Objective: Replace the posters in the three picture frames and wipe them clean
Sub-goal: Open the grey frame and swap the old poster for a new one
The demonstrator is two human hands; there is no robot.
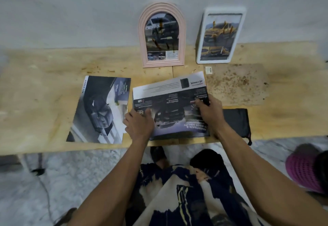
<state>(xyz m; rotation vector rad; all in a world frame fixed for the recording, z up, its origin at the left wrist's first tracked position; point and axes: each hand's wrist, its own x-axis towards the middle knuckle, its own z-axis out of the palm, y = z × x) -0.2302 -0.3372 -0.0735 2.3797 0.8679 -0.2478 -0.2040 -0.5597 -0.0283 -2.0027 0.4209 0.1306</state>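
A pink arched picture frame [162, 35] and a white rectangular frame [221, 35] lean against the wall, both with smeared car posters inside. On the wooden table [44, 87] a dark car poster [101, 108] lies flat at the left. In the middle lies a stack of posters [170, 101] with a white-topped sheet showing behind the top one. My left hand [139, 124] grips the stack's left edge. My right hand [209, 110] pinches its right edge. A stained brown backing board [236, 83] lies to the right, and a black cloth [237, 121] sits under my right forearm.
The table's front edge runs just below the posters, with a marble floor [71, 181] beneath. A pink woven object [305, 170] sits at the right. My patterned clothing and dark footwear show under the table edge. A cable lies on the floor at the left.
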